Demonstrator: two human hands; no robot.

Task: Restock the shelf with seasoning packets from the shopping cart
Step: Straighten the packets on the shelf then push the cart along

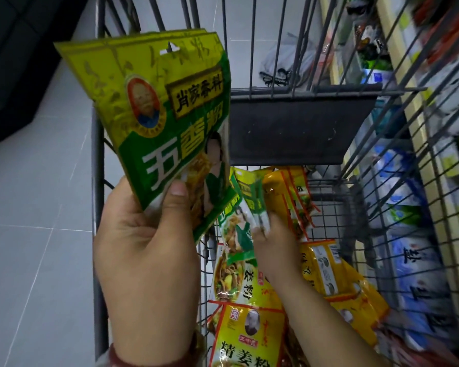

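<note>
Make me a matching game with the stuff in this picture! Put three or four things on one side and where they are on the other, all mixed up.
Things:
1. green and yellow packets
2. single green packet
3. yellow ginger powder packet
4. white plastic bag

Places:
A. on the floor beyond the shopping cart
B. held up by the left hand
C. lying in the cart, nearest the camera
D. pinched by the right hand down in the cart

Pairs: 1-B, 2-D, 3-C, 4-A

L hand point(146, 242) holds green packets point(167, 112); R hand point(273, 239) pinches another point(239, 234) (in cart point(398, 197)).
</note>
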